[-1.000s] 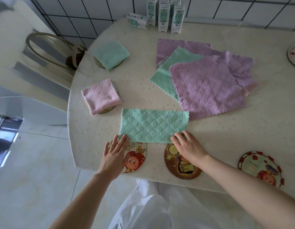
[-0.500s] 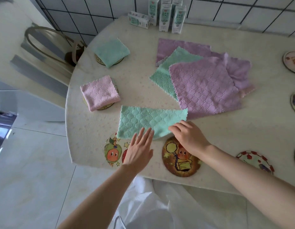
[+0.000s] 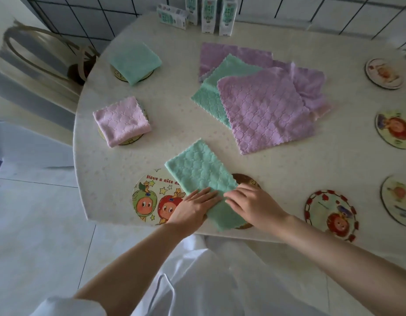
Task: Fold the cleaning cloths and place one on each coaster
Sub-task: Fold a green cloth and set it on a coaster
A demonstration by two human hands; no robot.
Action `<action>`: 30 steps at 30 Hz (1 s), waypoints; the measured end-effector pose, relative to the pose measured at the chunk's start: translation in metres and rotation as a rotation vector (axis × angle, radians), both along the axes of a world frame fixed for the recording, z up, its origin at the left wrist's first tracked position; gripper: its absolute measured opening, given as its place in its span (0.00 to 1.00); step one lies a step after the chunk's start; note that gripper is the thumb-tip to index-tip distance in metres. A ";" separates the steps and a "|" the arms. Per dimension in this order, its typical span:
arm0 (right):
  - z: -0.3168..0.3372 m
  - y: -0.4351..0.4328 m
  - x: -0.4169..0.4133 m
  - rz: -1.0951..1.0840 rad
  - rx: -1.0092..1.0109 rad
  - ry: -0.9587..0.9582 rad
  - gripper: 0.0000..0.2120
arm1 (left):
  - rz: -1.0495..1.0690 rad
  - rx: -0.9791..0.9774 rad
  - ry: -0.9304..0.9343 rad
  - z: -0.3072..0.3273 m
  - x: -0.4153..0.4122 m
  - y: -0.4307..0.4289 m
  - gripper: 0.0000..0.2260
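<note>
Both hands (image 3: 222, 205) on green cloth (image 3: 202, 176)

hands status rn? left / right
Left hand: open, flat, pressing the near end of the green cloth.
Right hand: open, fingers flat on the same cloth, no grasp.

Half-folded green cloth (image 3: 202, 179) lies diagonally across 2 coasters (image 3: 152, 199)

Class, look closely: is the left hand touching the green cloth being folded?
Touching. The head view shows the left hand lying flat with its fingers on the near end of the green cloth, no gap visible.
</note>
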State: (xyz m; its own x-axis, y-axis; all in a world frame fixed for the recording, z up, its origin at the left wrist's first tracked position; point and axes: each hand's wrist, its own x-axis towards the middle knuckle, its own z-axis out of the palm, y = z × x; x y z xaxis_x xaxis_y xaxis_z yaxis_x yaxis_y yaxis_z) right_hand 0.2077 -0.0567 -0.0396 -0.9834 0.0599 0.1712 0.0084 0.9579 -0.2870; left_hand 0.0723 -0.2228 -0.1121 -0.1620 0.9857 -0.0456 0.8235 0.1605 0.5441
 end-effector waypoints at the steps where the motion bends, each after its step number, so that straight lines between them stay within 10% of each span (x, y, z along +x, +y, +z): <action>1: -0.007 0.006 0.003 -0.007 0.008 -0.013 0.07 | -0.025 0.007 -0.004 0.000 -0.002 -0.004 0.24; 9: -0.040 0.027 0.016 0.278 0.108 -0.452 0.45 | -0.093 0.043 0.055 0.011 -0.016 -0.030 0.24; 17: -0.055 0.029 0.012 0.295 0.014 -0.437 0.43 | 0.185 -0.020 -0.224 0.016 -0.011 -0.047 0.19; 23: -0.042 0.029 -0.015 0.013 -0.408 -0.492 0.34 | 0.774 -0.385 -0.598 0.033 -0.021 -0.017 0.12; 30: -0.039 0.038 -0.056 -0.340 -0.941 -0.543 0.16 | 1.131 -0.354 -1.011 0.042 -0.046 0.008 0.14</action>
State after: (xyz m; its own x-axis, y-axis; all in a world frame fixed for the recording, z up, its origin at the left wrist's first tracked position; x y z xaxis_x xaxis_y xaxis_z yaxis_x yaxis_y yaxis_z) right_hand 0.1515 -0.0186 -0.0790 -0.8220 0.2168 -0.5265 0.5692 0.2890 -0.7697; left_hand 0.0261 -0.2145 -0.0704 -0.5457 0.2925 -0.7853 -0.4821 0.6569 0.5797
